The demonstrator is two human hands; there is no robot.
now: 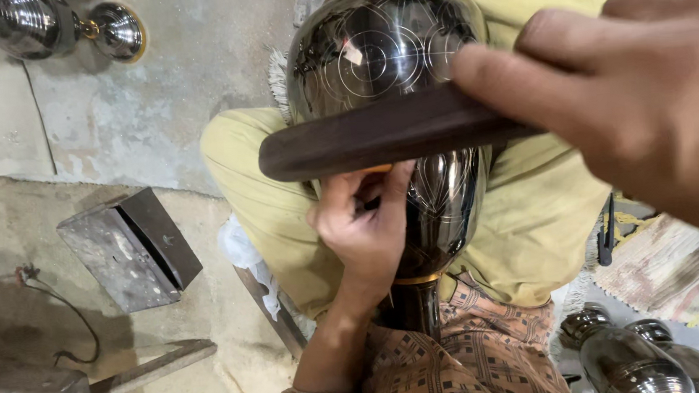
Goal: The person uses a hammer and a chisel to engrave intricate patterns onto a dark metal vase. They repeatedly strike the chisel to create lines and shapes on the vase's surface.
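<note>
step: engraving dark metal vase (387, 50) lying across lap, centre frame | left hand (365, 229) clamped on small tool, tip on vase at 6 o'clock | right hand (635, 87) gripped wooden mallet (378, 135) at 3 o'clock | next likely: steady tip, controlled strike
</note>
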